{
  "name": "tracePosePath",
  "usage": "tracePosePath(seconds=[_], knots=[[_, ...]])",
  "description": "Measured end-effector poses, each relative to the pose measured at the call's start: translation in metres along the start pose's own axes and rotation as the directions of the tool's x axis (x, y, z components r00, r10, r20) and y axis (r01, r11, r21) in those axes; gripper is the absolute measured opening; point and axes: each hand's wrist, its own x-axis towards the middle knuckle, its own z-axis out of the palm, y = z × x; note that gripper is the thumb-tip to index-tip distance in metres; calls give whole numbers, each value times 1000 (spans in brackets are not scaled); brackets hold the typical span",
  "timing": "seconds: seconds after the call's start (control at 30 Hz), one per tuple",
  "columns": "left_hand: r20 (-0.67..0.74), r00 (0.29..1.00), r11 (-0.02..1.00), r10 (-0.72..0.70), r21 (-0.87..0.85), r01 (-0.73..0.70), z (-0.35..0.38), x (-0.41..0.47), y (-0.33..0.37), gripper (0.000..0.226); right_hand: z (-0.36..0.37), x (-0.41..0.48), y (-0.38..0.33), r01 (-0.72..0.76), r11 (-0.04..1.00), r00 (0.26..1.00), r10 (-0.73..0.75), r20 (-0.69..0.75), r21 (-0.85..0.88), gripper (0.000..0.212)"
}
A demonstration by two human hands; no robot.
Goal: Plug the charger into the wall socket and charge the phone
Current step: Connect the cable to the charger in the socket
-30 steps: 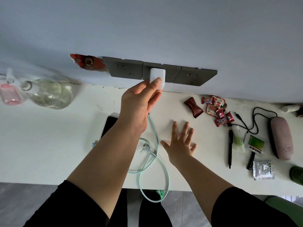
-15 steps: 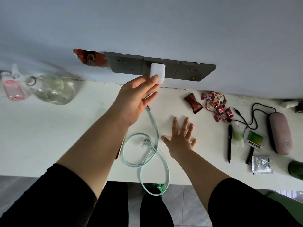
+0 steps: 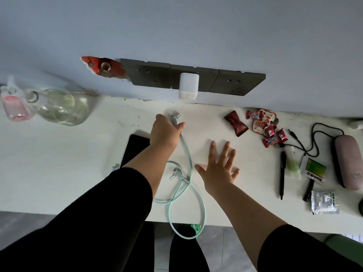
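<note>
The white charger (image 3: 188, 86) sits plugged into the middle plate of the grey wall socket strip (image 3: 151, 74), with no hand on it. My left hand (image 3: 165, 132) is down on the white desk, fingers closed on the mint-green cable (image 3: 186, 158) just behind its metal plug end (image 3: 175, 117). The cable loops over the desk edge, and a second connector (image 3: 175, 173) lies on the loop. The dark phone (image 3: 135, 149) lies face up under my left forearm, partly hidden. My right hand (image 3: 219, 167) rests flat on the desk, fingers spread.
A glass bottle (image 3: 62, 107) and a pink bottle (image 3: 12, 107) lie at the left. Red sweets (image 3: 235, 123), a pen (image 3: 282, 174), small packets, a black cord (image 3: 318, 138) and a pink case (image 3: 348, 165) crowd the right. A red patch (image 3: 104, 67) marks the wall.
My left hand has let go of the charger, which stays in the socket, and dropped to the desk to take hold of the cable's plug end. The right hand has stayed flat.
</note>
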Motion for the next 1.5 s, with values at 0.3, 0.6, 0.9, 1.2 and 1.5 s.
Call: tracePosePath(seconds=[0.3, 0.6, 0.9, 1.2, 1.5], knots=[[-41, 990, 980, 134, -142, -138, -9, -25, -7, 17, -3, -3, -3, -5, 1000, 1000, 4, 18, 12, 85], [130, 987, 726, 94, -687, 22, -49, -97, 23, 12, -7, -5, -4, -9, 1000, 999, 8, 31, 14, 86], [142, 986, 724, 89, -689, 34, -58, -98, 47, 15, -3, -2, -2, -8, 1000, 1000, 8, 19, 10, 87], [166, 981, 713, 101, -700, 45, -59, -101, 50, 16, -2, 0, -2, -10, 1000, 1000, 9, 29, 16, 86], [132, 987, 717, 89, -697, 28, -66, -103, 49, 16, 0, 0, -1, -11, 1000, 1000, 10, 18, 8, 86]])
